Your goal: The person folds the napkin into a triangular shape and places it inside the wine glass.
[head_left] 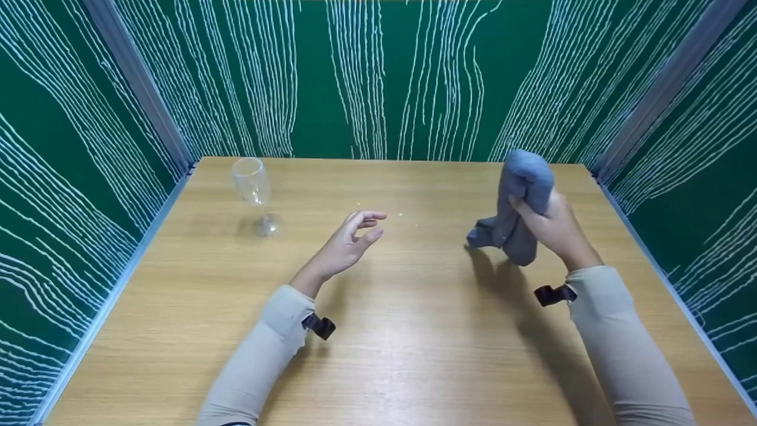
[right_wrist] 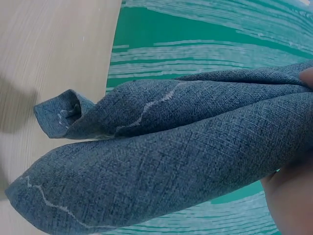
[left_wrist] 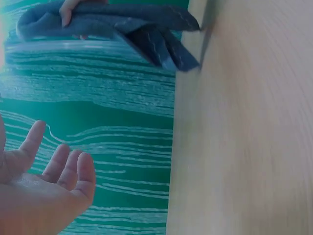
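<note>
My right hand (head_left: 556, 222) grips a bunched grey-blue cloth (head_left: 513, 207) over the right half of the table, its folded top looped above my thumb. In the right wrist view the cloth (right_wrist: 161, 152) hangs in two long folds with pale frayed threads, my fingers at the right edge. Near mid-table my left hand (head_left: 349, 245) hovers with fingers loosely bent and nothing in them; the left wrist view shows its palm (left_wrist: 34, 200) turned up. A clear stemmed glass (head_left: 251, 183) stands upright at the back left, beyond my left hand.
The wooden table (head_left: 378, 331) carries a few tiny white specks (head_left: 400, 214) near its middle. Green panels with white wavy lines (head_left: 408, 77) enclose the back and both sides. Grey posts (head_left: 139, 83) rise at the back corners.
</note>
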